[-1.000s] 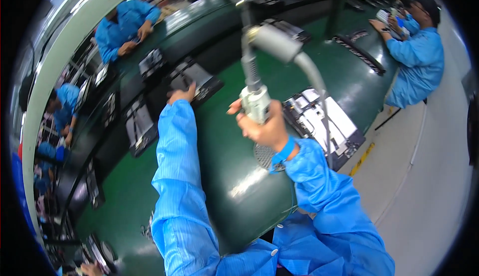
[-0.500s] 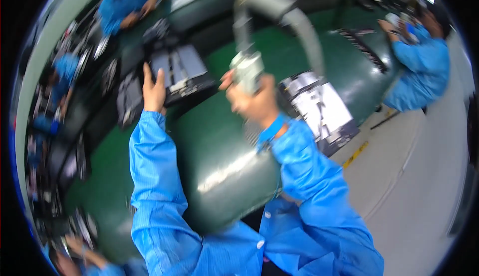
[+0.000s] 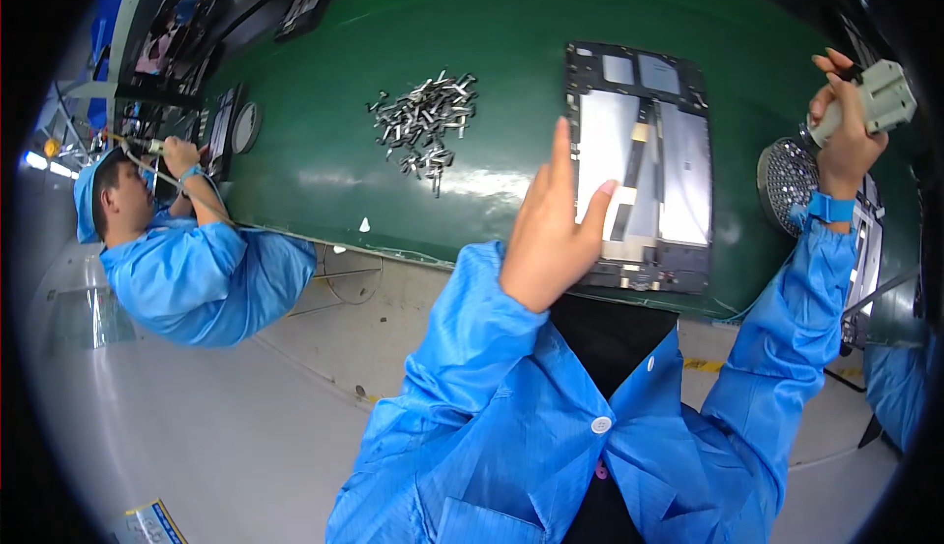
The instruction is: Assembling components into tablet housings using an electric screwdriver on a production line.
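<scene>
An opened tablet-like device (image 3: 615, 141) lies on the green table in front of me, its silver panels and black frame facing up. At its lower left edge is my left hand (image 3: 556, 234), fingers stretched out and thumb reaching over the frame. The hand is open and grips nothing. Far to the right, my right hand (image 3: 851, 146) is wrapped around a pale grey handheld tool (image 3: 888, 96) with a blocky end. Below that tool sits a round dish (image 3: 787, 185) with a dotted, shiny surface; my right wrist is beside it.
A heap of small metal pieces (image 3: 425, 121) lies left of the device on the green table (image 3: 324, 101). At the left, a co-worker (image 3: 197, 259) in blue sits at the table edge, holding a corded tool. Another opened device (image 3: 865, 249) is partly behind my right forearm.
The view has swung round, so the device is now in front of me. My right hand, still holding the pale grey tool, appears farther right. My left hand now lies at the device's edge.
</scene>
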A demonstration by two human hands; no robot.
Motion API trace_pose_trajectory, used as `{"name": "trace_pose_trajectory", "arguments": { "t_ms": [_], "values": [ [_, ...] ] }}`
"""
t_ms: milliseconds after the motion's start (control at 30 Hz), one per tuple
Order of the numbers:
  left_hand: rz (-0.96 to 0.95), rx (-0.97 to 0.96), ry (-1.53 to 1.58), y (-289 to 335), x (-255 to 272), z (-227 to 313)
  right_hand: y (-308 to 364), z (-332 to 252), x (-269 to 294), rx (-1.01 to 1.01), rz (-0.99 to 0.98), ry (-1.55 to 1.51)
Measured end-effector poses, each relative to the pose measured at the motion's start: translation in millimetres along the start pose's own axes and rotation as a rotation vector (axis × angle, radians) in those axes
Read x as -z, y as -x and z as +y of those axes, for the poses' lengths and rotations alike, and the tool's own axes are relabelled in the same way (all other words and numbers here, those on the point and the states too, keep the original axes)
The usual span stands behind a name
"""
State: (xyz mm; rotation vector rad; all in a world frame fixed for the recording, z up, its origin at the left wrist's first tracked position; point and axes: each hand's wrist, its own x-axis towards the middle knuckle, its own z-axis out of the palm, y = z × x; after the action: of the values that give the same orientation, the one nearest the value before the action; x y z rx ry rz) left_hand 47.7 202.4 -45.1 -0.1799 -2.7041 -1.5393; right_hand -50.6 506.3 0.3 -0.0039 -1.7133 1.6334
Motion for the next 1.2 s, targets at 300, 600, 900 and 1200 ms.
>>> {"name": "trace_pose_trajectory", "arguments": {
  "t_ms": [300,600,900,1200],
  "values": [
    [0.308,-0.175,-0.103,-15,41,-9,1,3,5,-0.005,-0.047,0.020],
    [0.053,-0.167,-0.418,-100,256,-157,-1,6,0,-0.007,-0.086,0.026],
    [0.245,-0.218,-0.244,-120,249,-167,7,0,-9,-0.040,-0.059,-0.063],
    [-0.280,-0.134,0.146,-173,54,-36,13,-12,-18,-0.063,-0.070,-0.081]
  ]
}}
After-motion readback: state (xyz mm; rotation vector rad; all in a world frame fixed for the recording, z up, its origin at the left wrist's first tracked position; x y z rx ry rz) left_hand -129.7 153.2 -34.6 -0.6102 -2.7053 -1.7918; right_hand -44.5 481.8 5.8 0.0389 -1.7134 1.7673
